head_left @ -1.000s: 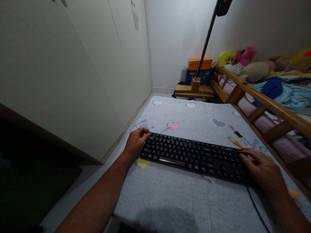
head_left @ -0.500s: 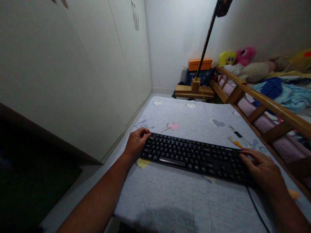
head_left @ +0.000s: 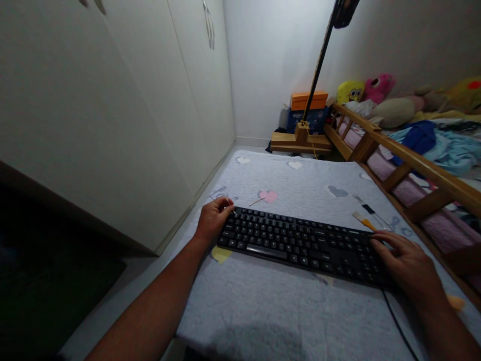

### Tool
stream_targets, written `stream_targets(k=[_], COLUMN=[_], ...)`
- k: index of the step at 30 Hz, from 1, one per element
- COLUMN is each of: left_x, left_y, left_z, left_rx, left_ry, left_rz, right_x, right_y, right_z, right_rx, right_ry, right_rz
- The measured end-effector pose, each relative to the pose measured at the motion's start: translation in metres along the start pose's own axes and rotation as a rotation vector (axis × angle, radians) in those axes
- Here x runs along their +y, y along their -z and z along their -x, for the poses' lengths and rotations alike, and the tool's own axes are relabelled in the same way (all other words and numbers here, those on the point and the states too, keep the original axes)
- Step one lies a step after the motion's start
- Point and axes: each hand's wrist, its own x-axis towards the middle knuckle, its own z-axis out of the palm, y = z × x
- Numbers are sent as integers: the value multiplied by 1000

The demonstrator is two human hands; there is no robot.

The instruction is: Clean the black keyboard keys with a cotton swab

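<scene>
A black keyboard (head_left: pixel 300 243) lies across a pale blue blanket (head_left: pixel 285 311) with heart patterns. My left hand (head_left: pixel 212 219) is at the keyboard's left end, fingers pinched on a thin small stick whose tip touches the top-left keys. My right hand (head_left: pixel 408 263) rests flat over the keyboard's right end, fingers spread on the keys. The keyboard's black cable (head_left: pixel 398 326) runs off toward me under the right wrist.
A small brush with an orange handle (head_left: pixel 363 219) and thin tools (head_left: pixel 370 208) lie beyond the keyboard at the right. Another thin stick (head_left: pixel 257 200) lies by a pink heart. White wardrobe doors (head_left: pixel 131 110) stand left, a wooden bed rail (head_left: pixel 406 155) right, boxes (head_left: pixel 308 108) at the far wall.
Almost nothing differs; both hands stay at the keyboard's ends, and the view has shifted very slightly.
</scene>
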Motion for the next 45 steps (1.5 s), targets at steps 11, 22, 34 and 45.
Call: stream_targets(k=[11,22,34,45], left_x=[10,17,18,8], left_y=[-8,-6,3,6], left_z=[0,3,6,5], left_rx=[-42,-110,-203,-178], left_ry=[-49,-72,-54,-42], left_rz=[-49,-68,-82,-91], right_x=[-3,-6,-10,-7], right_y=[1,3,4,3], right_z=[-1,0,0,1], right_rx=[-3,-20,-27,-13], right_ry=[-21,-44,-63,-38], right_rz=[-5,-13,-11,-6])
